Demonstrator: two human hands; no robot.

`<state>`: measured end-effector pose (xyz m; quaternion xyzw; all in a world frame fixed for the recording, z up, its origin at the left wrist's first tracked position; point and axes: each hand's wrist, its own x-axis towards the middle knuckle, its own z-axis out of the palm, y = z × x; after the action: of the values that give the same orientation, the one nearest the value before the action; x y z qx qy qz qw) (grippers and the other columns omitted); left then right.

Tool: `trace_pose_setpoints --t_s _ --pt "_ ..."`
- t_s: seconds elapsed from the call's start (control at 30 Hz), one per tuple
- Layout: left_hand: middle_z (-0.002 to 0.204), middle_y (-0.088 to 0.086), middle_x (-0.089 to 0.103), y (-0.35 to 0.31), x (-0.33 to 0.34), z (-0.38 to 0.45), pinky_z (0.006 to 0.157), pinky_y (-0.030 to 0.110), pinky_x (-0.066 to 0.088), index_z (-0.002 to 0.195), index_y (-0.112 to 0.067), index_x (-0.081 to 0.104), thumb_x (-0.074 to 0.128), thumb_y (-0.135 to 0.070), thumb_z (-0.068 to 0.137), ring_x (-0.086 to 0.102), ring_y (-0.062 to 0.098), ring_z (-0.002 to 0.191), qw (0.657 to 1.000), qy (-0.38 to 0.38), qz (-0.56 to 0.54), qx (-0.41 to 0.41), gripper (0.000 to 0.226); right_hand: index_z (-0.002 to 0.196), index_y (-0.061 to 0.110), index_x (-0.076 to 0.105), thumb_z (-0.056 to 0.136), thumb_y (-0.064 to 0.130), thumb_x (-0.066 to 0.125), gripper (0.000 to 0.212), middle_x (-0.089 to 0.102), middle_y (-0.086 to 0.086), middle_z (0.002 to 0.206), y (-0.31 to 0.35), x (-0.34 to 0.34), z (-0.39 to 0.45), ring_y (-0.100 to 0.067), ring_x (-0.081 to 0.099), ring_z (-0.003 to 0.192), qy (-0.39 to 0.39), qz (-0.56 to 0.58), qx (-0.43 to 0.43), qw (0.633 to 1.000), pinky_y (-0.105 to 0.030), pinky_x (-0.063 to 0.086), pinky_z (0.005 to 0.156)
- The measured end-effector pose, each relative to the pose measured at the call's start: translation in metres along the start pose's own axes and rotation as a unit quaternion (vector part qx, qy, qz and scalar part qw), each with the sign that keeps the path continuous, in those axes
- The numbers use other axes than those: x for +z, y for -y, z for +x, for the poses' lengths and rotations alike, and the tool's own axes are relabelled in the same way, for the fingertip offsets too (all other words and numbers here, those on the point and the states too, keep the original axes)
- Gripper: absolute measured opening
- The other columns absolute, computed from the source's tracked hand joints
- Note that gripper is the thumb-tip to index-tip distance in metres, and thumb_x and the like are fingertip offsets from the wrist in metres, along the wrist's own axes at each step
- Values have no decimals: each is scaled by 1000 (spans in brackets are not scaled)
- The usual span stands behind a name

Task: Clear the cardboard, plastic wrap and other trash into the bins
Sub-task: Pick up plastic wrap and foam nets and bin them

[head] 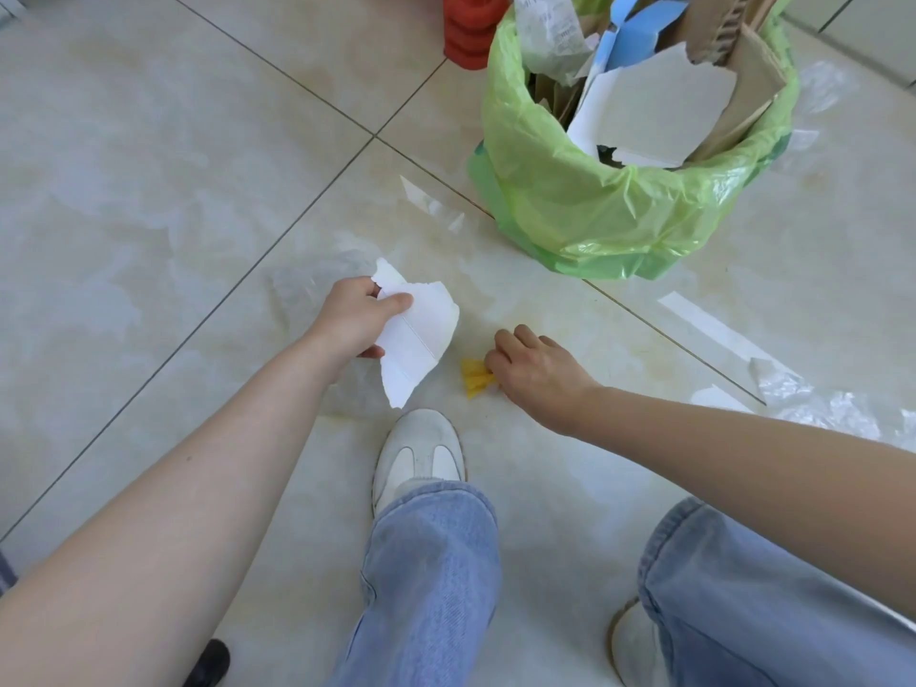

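My left hand [354, 322] grips a torn piece of white paper [421, 339] just above the tiled floor, thumb across its top. A thin clear plastic sheet [317, 280] lies under and behind that hand. My right hand [538, 366] reaches down to a small crumpled yellow scrap [473, 379] on the floor and pinches it with curled fingers. Beyond both hands stands a bin lined with a green bag [619, 210], stuffed with brown cardboard [748, 76], white card and blue paper.
Clear plastic wrap [832, 404] and a white strip [704, 319] lie on the floor at right. More plastic film [818, 86] sits behind the bin. A red ribbed object [471, 32] stands at the top. My white shoe [421, 453] is right below the hands.
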<state>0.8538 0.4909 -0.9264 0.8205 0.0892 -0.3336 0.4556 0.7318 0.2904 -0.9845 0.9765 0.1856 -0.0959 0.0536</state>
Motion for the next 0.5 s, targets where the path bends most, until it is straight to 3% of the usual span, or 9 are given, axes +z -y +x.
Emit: trace_pose_setpoints --t_s 0.2,0.37,0.5 --pt "82 1 61 4 0 -10 48 24 37 91 -13 64 64 -27 86 51 18 65 999 31 -10 -13 15 67 10 64 48 14 78 24 61 -8 86 -7 -9 11 -29 57 71 -4 49 13 999 -30 46 48" --pt "68 0 51 5 -19 -14 33 17 21 87 -12 58 64 -21 88 40 10 46 973 55 -218 -58 11 91 6 62 74 18 67 22 53 -10 123 -12 -32 23 -36 48 105 12 195 58 979 -40 47 83" --pt "68 -2 52 5 -34 -13 28 15 16 91 -13 61 62 -21 90 43 6 45 943 55 -315 -94 9 93 11 60 77 23 65 21 41 -3 141 -7 -53 43 -35 38 120 24 210 -9 977 -42 43 93"
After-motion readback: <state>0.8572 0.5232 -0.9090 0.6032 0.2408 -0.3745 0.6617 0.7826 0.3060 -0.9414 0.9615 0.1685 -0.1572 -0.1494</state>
